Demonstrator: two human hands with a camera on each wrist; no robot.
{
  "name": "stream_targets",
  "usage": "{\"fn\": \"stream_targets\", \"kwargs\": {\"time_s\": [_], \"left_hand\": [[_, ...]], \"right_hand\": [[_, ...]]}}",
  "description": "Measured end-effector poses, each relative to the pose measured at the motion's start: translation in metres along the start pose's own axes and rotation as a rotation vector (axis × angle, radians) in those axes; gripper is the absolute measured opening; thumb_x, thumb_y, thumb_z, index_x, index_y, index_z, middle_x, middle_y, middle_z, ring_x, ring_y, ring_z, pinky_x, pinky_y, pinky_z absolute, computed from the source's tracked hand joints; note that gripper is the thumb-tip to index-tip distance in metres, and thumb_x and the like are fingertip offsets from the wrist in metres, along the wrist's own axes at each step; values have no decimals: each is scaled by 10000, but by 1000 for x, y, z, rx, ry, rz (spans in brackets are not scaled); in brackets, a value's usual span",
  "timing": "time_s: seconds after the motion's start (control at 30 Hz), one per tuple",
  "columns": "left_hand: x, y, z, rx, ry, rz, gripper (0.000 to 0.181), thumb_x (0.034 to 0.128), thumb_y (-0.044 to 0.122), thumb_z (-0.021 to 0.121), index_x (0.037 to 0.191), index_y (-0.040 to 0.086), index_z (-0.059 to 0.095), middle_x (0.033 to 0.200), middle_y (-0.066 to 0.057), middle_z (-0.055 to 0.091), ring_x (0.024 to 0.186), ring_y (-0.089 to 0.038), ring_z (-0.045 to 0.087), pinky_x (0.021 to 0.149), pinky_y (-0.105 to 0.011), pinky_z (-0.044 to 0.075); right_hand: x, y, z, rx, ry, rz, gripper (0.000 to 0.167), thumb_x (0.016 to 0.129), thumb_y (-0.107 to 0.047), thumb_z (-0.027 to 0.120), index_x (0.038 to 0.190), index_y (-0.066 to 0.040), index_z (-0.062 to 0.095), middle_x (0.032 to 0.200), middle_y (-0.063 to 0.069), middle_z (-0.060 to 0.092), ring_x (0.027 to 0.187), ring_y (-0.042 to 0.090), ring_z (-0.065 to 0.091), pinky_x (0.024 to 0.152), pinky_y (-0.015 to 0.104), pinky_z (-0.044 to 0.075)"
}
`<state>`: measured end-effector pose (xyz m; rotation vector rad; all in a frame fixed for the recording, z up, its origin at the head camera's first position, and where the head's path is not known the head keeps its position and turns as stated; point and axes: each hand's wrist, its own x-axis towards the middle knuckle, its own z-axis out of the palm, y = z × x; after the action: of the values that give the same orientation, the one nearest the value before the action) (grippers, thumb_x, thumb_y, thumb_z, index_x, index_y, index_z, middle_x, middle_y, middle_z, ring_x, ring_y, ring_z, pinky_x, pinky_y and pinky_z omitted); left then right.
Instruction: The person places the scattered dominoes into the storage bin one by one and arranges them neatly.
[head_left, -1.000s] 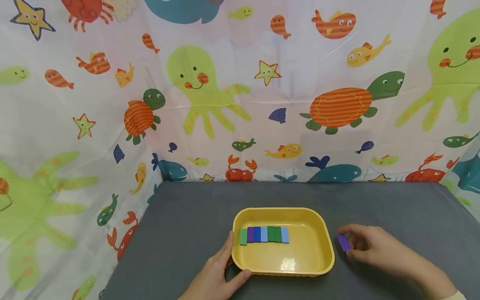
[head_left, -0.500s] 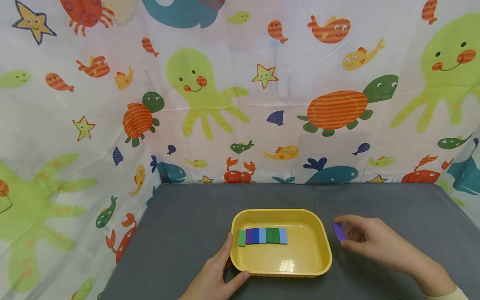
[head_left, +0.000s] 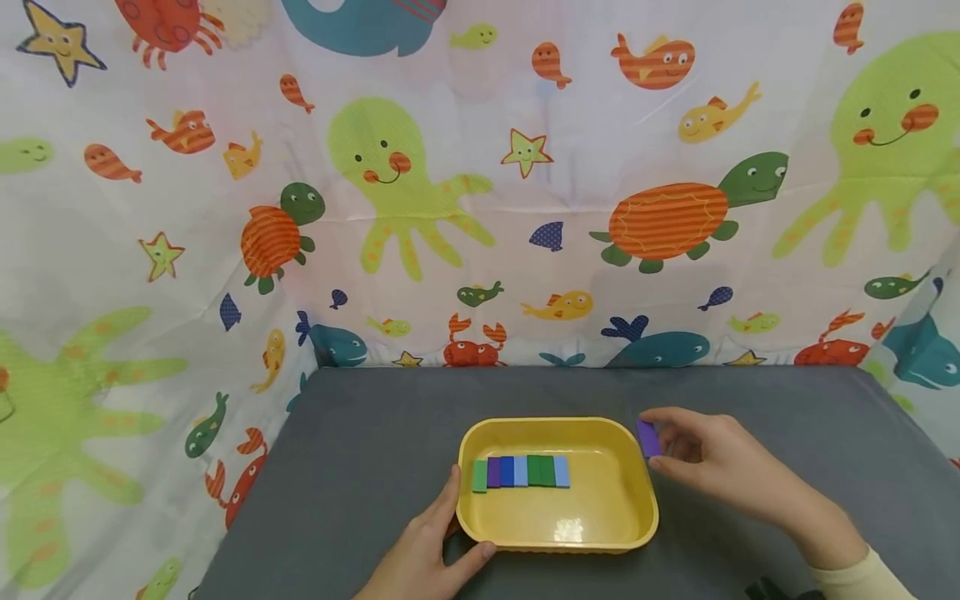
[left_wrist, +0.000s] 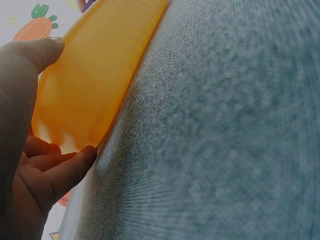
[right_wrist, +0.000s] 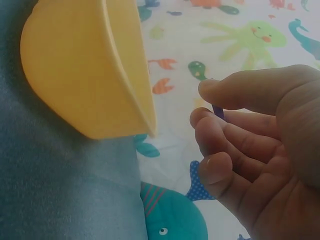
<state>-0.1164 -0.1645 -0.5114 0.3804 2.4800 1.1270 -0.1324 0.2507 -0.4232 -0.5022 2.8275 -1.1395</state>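
Observation:
A yellow plastic tray (head_left: 517, 529) lies on the grey table. Inside, along its left part, small flat tiles stand side by side in a row: light green (head_left: 480, 477), purple (head_left: 493, 472), blue (head_left: 507, 472), light blue, dark green (head_left: 542, 471) and light blue again. My left hand (head_left: 427, 542) holds the tray's near left corner, thumb on the near rim and fingers along the left side. Just off the right rim, my right hand (head_left: 716, 454) pinches a purple tile (head_left: 648, 438) between thumb and fingers. In the right wrist view the fingers mostly hide that tile (right_wrist: 218, 111).
Grey cloth covers the table (head_left: 390, 433). A curtain (head_left: 450, 167) printed with sea animals hangs behind it and on both sides. A small dark object (head_left: 776, 590) shows at the bottom edge, below the right forearm; its kind is unclear.
My right hand has moved left and away from me with the purple tile, up to the tray's right rim. The left hand still holds the tray, and the row of tiles is the same.

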Motion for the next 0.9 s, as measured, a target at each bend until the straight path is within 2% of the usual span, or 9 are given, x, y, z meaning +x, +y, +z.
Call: {"fn": "stream_targets", "kwargs": {"time_s": [0.27,0.63,0.83,0.9], "left_hand": [[1,-1,2,-1,-7,19,1152,972,713,697,1773,173,70,1796,-69,243,1581,-309,402,1171,-552,471],[-1,0,0,8,0,-7,1150,970,702,713,1773,154,99,1783,-87,286,1558,-326,442,1144,-557,496],[-2,1,-1,17,10,-37,1166,951,725,716,1774,162,112,1784,-76,288,1563,-332,435,1148,-569,490],[-2,1,-1,15,6,-30,1158,958,718,713,1774,159,110,1785,-76,282,1567,-329,426,1155,-569,483]], "right_hand": [[6,0,7,14,-8,2,492,938,-199,889,1374,-76,695,925,-86,713,735,92,640,641,269,601],[22,-6,23,41,-20,14,484,939,-177,886,1369,-62,695,923,-79,720,744,109,648,652,270,615],[32,-14,33,67,-26,53,484,927,-168,892,1363,-76,702,926,-57,722,777,154,661,679,267,621],[33,-15,37,84,-32,70,484,925,-158,892,1364,-78,704,931,-45,725,783,168,667,666,274,623]]}}
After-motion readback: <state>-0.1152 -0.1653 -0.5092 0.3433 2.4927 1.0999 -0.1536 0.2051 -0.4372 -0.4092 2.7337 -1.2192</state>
